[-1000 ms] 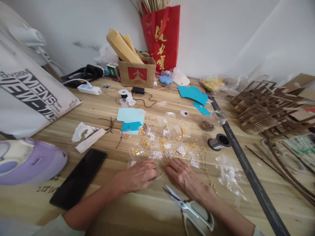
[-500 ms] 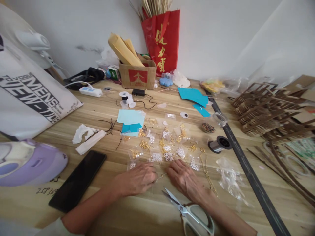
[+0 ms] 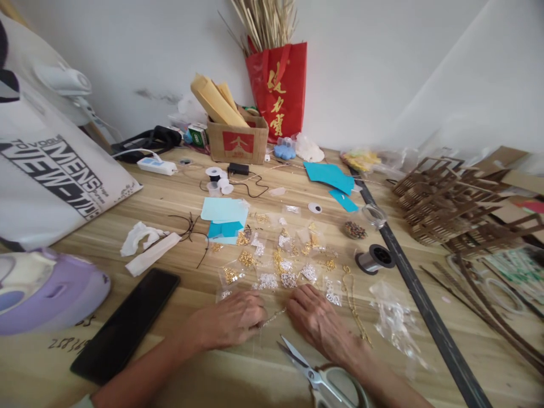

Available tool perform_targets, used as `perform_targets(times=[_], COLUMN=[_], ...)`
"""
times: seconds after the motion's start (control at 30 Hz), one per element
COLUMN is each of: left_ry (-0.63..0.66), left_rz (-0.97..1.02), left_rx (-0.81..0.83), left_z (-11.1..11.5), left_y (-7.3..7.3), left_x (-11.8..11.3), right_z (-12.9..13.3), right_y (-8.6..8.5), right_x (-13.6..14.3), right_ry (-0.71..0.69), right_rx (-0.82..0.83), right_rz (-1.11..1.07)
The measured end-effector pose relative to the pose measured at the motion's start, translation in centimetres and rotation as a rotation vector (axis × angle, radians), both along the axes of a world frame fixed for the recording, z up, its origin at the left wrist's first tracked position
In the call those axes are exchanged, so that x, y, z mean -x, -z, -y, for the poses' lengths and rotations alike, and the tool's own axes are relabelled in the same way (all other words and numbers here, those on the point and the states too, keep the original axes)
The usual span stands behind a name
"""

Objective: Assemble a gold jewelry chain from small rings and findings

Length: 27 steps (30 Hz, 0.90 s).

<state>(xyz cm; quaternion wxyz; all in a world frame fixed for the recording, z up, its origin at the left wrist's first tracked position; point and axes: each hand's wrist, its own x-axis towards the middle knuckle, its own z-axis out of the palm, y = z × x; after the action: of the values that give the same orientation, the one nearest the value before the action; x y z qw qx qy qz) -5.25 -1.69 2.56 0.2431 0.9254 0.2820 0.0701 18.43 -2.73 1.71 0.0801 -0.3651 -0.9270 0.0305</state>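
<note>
A thin gold chain (image 3: 272,319) runs between my two hands, just above or on the wooden table. My left hand (image 3: 233,318) has its fingers curled closed at the chain's left end. At the other end, my right hand (image 3: 312,314) pinches the chain with bent fingers. Fingertips of both hands are mostly hidden. Small bags of silver findings (image 3: 267,281) and gold findings (image 3: 246,259) lie just beyond my hands. Scissors (image 3: 312,375) with slightly parted blades rest below my right hand. Another gold chain (image 3: 352,306) lies to the right of it.
A black phone (image 3: 127,323) and a purple-and-white device (image 3: 51,292) are at the left. On the right are a wire spool (image 3: 374,259), crumpled clear bags (image 3: 395,317) and brown lattice pieces (image 3: 450,198). A cardboard box (image 3: 238,141) and red bag (image 3: 278,85) stand at the back.
The view has tilted up slightly, so the scene sits lower. Both hands keep hold of the chain, and slightly more of it shows between them.
</note>
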Motion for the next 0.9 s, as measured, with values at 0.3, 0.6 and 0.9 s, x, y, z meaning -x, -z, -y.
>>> perform_targets(times=[0.3,0.6,0.9], left_ry=[-0.076,-0.088,-0.083], left_rz=[-0.005,0.013,-0.039], left_rx=[0.070,0.146,0.120], left_z=[-0.9,-1.2,-1.4], left_y=[-0.1,0.5,0.3], left_x=[0.4,0.6,0.1], right_z=[-1.2,-3.2,-3.8], right_y=[-1.2,-0.2,0.2], right_x=[0.1,1.1,2.6], right_ry=[0.026,0.051,0.041], right_rx=[0.000,0.040,0.015], right_rz=[-0.052,-0.112,-0.049])
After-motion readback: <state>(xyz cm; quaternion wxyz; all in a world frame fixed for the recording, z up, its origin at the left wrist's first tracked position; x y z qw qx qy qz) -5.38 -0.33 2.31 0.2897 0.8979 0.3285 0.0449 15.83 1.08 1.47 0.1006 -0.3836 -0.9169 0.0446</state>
